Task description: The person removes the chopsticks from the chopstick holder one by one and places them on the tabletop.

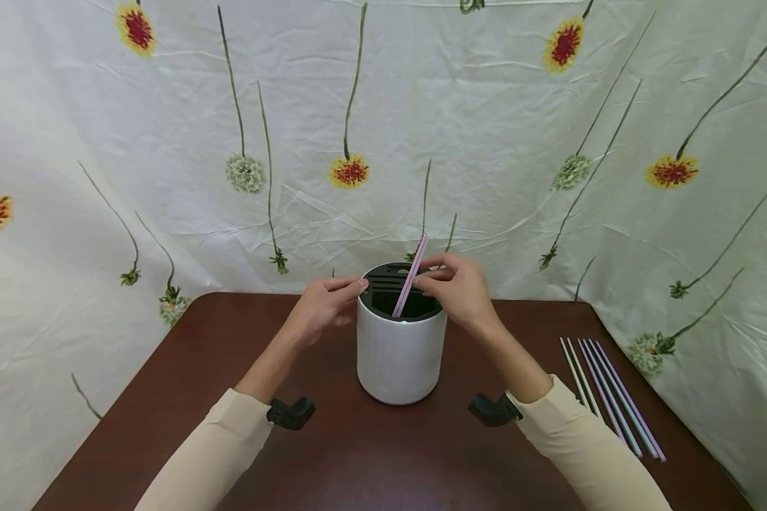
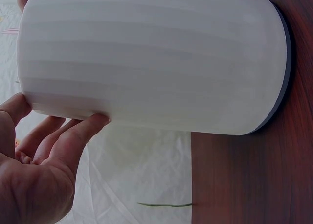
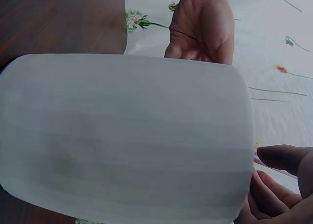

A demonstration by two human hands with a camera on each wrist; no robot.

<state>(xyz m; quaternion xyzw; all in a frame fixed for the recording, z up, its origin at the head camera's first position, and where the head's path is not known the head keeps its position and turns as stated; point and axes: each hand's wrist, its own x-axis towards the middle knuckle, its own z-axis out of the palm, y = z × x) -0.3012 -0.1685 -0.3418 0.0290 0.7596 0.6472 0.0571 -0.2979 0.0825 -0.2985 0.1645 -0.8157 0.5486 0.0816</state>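
A white cylindrical holder [image 1: 399, 355] with a black slotted insert stands on the dark wooden table [image 1: 332, 454]. My right hand [image 1: 455, 285] pinches a pink straw [image 1: 412, 275] whose lower end sits inside the holder's top. My left hand [image 1: 322, 301] touches the holder's upper left rim with its fingertips. The left wrist view shows the holder's wall [image 2: 151, 62] with my left hand's fingers [image 2: 80, 133] against its rim. In the right wrist view the holder [image 3: 127, 136] fills the frame, my right fingers [image 3: 281, 185] beside its rim.
Several thin straws [image 1: 607, 394], white, pink and bluish, lie side by side on the table at the right. A flowered white cloth [image 1: 486, 142] hangs behind and around the table. Black wrist mounts [image 1: 290, 413] sit on both sleeves.
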